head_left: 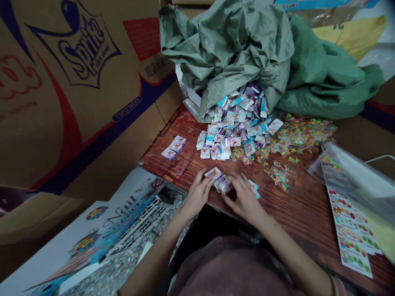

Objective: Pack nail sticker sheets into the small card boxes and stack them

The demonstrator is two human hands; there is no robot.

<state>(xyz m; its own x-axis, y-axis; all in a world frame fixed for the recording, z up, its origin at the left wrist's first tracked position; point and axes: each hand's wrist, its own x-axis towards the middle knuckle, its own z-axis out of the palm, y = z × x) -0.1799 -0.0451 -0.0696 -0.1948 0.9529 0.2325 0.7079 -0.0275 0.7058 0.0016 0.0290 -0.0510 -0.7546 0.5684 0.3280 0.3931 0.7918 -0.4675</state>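
At the near edge of the table, my left hand (198,192) has its fingertips closed against the left side of a small group of printed cardboard boxes (222,184). From the other side my right hand (242,196) grips the same small boxes, thumb low and fingers on top. The boxes are white and purple and lie close together between both hands; my fingers partly hide them. Just beyond my right fingers lies a light-blue small box (254,188). Farther left on the table rests a separate group of similar boxes (174,147), set side by side.
A heap of small boxes (234,119) spills from a grey-green sack (228,45). Beside it are many small, colourful clear packets (302,133). Sticker sheets (352,222) and clear plastic bags (361,168) lie at right. A large carton (92,107) stands along the left.
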